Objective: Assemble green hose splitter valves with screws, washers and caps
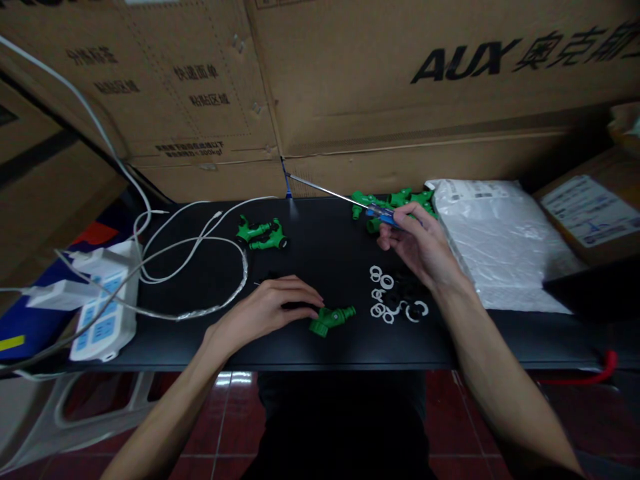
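1 packet (500,240). Left of it: 1 screwdriver (383,215), 3 fittings (332,320) plus uncountable pile (400,197), 1 strip (125,327), 2 plugs (63,295).

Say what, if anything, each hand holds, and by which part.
Right hand: blue-handled metal screwdriver, by its handle. Left hand: fingertips at the left side of a green plastic branched fitting; whether gripped is unclear.

A green plastic branched pipe fitting (332,319) sits near the front edge of the black desk (295,347), a wide round collar facing the lower left and a narrower, stepped nozzle pointing right. Its upper-left end is at the fingertips of the left hand (280,303). A screwdriver with a translucent blue handle and long, slim silver metal shaft (330,193) slants through the air, handle in the right hand (417,240), tip pointing toward the rear left.
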The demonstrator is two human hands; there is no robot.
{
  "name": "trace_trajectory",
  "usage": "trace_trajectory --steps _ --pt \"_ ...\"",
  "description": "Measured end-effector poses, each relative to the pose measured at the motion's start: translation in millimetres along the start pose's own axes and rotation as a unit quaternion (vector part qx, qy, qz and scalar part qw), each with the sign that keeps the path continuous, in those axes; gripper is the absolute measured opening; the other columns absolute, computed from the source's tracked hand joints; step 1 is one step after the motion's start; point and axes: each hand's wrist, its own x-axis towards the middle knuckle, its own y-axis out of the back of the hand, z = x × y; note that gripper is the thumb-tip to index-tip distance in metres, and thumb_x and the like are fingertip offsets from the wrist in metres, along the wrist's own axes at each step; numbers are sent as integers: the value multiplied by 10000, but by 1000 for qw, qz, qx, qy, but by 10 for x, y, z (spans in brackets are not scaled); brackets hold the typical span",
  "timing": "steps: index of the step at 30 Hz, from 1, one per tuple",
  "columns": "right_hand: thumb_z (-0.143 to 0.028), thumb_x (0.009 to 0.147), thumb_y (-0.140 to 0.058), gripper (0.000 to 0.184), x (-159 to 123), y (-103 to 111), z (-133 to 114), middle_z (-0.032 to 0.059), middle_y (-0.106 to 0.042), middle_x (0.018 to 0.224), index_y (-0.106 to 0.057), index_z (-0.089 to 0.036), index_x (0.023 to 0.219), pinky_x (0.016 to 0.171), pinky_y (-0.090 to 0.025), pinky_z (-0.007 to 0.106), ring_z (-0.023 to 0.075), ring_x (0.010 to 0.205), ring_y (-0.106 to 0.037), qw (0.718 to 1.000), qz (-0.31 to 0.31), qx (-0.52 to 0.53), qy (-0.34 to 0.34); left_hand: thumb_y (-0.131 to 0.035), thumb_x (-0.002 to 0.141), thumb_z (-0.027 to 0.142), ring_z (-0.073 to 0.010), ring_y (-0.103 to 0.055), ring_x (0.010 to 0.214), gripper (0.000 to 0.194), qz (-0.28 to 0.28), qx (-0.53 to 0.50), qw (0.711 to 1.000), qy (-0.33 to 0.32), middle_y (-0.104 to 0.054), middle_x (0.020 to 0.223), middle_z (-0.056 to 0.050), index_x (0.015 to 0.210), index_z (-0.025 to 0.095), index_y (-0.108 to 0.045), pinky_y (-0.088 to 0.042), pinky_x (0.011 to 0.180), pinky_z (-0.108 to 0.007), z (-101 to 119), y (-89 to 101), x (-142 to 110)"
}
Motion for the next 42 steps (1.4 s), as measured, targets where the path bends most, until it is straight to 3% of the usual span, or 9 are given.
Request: trace_trajectory --steps 11,19,32,38,42 --pt "-367 847 -772 246 -10 -28 -28 -15 -662 721 -558 -251 813 584 -498 287 142 650 -610 1000 2 -23 0 -615 996 279 -176 -696 1115 221 -8 41 999 35 -724 1230 -30 1177 251 -738 -536 1023 -330 4 37 -50" --pt "-371 835 -787 258 -14 -28 -23 -12 -656 722 -559 -252 824 581 -492 285 147 665 -610 1000 -2 -17 3 -612 999 278 -190 -684 1137 243 -16 44 999 11 -744 1213 -38 1207 253 -734 -508 1060 -369 -27 52 -24" --pt "-363 836 -778 230 -28 -36 -21 -18 -658 727 -572 -264 855 584 -476 291 149 663 -599 1000 -6 -9 3 -642 981 249 -194 -678 1126 220 0 -9 1000 2 -759 1205 -34 1176 255 -743 -523 1000 -352 -71 -53 124" --pt "-374 832 -774 246 -18 -28 -22 -23 -652 723 -553 -268 860 585 -472 301 150 646 -595 1000 -2 -14 2 -680 959 288 -187 -701 1005 231 -3 -23 999 42 -779 1104 -33 1178 259 -746 -539 939 -334 -143 -64 97" --pt "-355 839 -768 217 -25 -34 -21 -21 -658 717 -571 -268 860 590 -474 296 148 648 -593 1000 -7 -7 2 -684 955 266 -188 -696 1078 220 5 -28 999 31 -763 1147 -37 1167 242 -740 -523 989 -334 -131 -79 87"
